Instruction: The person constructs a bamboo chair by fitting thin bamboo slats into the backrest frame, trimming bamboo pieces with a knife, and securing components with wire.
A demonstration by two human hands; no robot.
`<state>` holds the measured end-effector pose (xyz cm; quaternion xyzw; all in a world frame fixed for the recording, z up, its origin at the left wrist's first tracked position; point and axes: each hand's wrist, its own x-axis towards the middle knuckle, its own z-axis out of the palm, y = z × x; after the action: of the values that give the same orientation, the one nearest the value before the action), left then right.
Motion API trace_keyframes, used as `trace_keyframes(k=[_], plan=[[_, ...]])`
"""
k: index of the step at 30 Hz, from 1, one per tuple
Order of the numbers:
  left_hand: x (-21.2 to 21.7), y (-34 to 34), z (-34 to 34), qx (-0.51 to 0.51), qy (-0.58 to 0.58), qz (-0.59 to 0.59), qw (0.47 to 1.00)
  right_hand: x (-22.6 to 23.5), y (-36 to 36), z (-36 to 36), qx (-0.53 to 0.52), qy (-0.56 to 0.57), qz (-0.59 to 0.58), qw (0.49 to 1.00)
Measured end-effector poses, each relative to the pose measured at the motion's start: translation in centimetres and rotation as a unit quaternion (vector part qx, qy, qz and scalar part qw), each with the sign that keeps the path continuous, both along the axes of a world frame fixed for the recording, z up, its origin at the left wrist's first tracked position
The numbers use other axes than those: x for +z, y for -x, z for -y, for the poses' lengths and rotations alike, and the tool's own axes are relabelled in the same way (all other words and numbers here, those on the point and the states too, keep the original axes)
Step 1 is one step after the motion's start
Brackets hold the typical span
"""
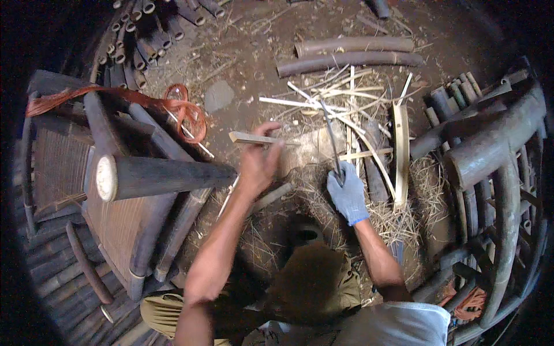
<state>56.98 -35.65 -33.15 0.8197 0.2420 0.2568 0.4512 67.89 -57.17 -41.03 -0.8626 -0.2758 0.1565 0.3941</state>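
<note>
My bare left hand point(258, 164) is closed on a short pale split bamboo strip point(245, 138), its cut end pointing left; the fingers are slightly blurred. My right hand point(348, 195), in a grey-blue work glove, grips a knife point(331, 131) whose long, thin dark blade points away from me. Between the hands and just beyond them is a pale, worn wooden block point(314, 147) on the ground. Loose pale bamboo strips point(352, 106) lie crisscrossed beyond and right of the knife. A wider split bamboo piece point(400, 155) lies to the right of my gloved hand.
On the left stands a dark bamboo chair point(124, 225), a thick bamboo pole point(167, 177) jutting from it. Orange strapping point(193, 124) trails off it. Another bamboo frame point(501, 230) is at the right. Two bamboo poles point(358, 59) and stacked tubes point(130, 37) lie farther off.
</note>
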Motion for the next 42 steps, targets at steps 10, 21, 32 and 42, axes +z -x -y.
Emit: trace_keyframes(k=[10, 21, 32, 42], plan=[[3.9, 1.1, 0.8, -0.042, -0.069, -0.151, 0.985, 10.1, 0.0, 3.0, -0.009, -0.109, 0.033, 0.993], [21.3, 19.1, 9.1, -0.042, 0.134, -0.011, 0.99, 31.9, 9.4, -11.9, 0.16, -0.384, -0.277, 0.866], [23.2, 27.0, 18.6, 0.191, 0.291, 0.162, 0.923, 33.7, 11.2, -8.4, 0.274, -0.341, 0.161, 0.885], [24.4, 27.5, 18.0, 0.264, -0.076, 0.062, 0.96, 33.2, 18.9, -0.4, 0.377, -0.202, 0.298, 0.853]])
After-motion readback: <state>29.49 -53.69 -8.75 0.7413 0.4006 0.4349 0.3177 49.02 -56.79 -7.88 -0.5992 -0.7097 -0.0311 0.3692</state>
